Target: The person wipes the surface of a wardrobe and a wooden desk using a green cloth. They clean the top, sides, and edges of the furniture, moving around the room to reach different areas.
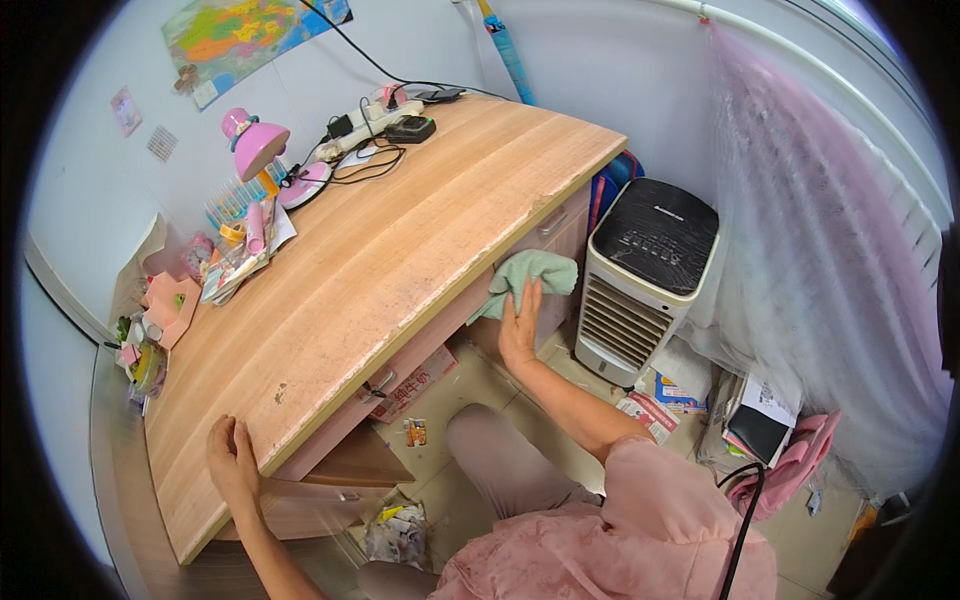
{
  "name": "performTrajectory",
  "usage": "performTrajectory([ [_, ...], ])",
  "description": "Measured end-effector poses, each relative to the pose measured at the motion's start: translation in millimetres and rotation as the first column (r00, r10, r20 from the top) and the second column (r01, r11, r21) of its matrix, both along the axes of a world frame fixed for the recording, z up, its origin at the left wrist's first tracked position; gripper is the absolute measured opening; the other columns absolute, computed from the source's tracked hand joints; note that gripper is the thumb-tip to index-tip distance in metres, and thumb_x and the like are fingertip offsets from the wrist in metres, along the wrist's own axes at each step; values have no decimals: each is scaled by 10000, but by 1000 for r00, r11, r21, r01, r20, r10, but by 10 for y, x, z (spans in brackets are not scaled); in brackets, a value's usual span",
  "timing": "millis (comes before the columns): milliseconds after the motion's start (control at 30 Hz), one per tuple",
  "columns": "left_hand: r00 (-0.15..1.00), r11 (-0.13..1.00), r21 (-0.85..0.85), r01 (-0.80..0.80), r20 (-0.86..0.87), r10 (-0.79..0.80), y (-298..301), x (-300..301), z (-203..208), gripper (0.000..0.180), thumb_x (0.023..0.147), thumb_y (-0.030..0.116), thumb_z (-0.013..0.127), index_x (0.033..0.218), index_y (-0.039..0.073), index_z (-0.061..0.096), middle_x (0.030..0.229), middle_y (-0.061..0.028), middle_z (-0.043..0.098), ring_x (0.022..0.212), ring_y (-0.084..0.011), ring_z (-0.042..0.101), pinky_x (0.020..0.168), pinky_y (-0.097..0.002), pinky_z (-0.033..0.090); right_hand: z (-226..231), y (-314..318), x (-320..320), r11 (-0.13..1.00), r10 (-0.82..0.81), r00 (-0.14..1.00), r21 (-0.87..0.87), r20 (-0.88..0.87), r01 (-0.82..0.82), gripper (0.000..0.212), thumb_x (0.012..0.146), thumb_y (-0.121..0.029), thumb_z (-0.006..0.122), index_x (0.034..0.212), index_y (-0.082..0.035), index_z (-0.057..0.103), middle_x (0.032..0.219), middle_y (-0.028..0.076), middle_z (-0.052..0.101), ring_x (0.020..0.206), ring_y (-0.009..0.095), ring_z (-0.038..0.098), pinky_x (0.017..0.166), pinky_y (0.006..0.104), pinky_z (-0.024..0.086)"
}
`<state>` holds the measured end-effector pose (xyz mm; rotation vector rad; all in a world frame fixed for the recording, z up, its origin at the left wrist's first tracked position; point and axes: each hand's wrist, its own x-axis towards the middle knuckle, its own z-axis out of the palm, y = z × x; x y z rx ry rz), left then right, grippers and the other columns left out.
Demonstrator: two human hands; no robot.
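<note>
My right hand [520, 325] is on a pale green cloth [530, 275], spread against the front of the wooden desk [370, 255] beside its right-hand drawers. The fingers lie along the cloth, whose upper part bunches above them. At the desk's near left end, my left hand [233, 462] rests on the desktop by the front edge, fingers stretched out and nothing held. Worn, chipped edging runs along the desk's front. Below it, a drawer shows a metal handle with keys [380, 384], and a cabinet door [310, 505] stands ajar at the lower left.
A black-topped air cooler [625, 285] stands right of the desk, near a sheer curtain [780, 250]. A pink lamp [258, 150], power strip [395, 115] and stationery line the desk's back. Papers [760, 410], a pink bag [800, 460] and a plastic bag [397, 535] lie on the floor.
</note>
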<state>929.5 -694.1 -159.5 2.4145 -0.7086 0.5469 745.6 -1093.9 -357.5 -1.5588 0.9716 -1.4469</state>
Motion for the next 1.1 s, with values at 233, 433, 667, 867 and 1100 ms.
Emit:
performTrajectory([
  [233,999,1000,2,28,15,-28,-60,45,-25,317,935,231,557,1066,-49,624,1157,-186,609,1055,-296,593,915,-351,458,213,-1685,-239,938,-333,919,-22,212,345,512,924,-88,465,1403,23,321,1454,293,277,1352,426,260,1122,430,218],
  [433,999,999,-34,18,-43,-20,-56,-2,-20,303,935,216,556,1080,-43,617,1162,-173,604,1054,-284,592,915,-341,457,-345,-1089,-83,973,-184,982,145,36,177,540,969,-195,465,1401,79,292,1467,287,266,1363,417,257,1133,408,194],
  [667,1000,999,26,28,3,-29,3,45,-37,285,937,196,557,1091,-38,609,1164,-167,595,1070,-271,581,922,-338,455,-434,-502,-16,992,-86,994,96,61,80,559,983,-236,457,1446,4,257,1494,268,211,1388,407,207,1137,436,166],
  [867,996,999,-34,41,-82,-43,-98,-10,12,270,949,164,548,1119,-41,593,1179,-154,582,1109,-251,564,945,-332,447,-747,-1605,-281,758,-191,949,652,251,-19,533,975,-243,463,1432,-18,307,1431,239,364,1302,329,398,1071,363,320],
  [1100,996,999,22,46,-75,-45,-69,50,-5,278,953,168,551,1134,-39,590,1203,-152,578,1121,-247,551,958,-329,433,-993,-709,-117,940,-162,987,305,10,151,536,977,-281,458,1433,-32,326,1400,179,434,1250,302,455,1046,373,340],
])
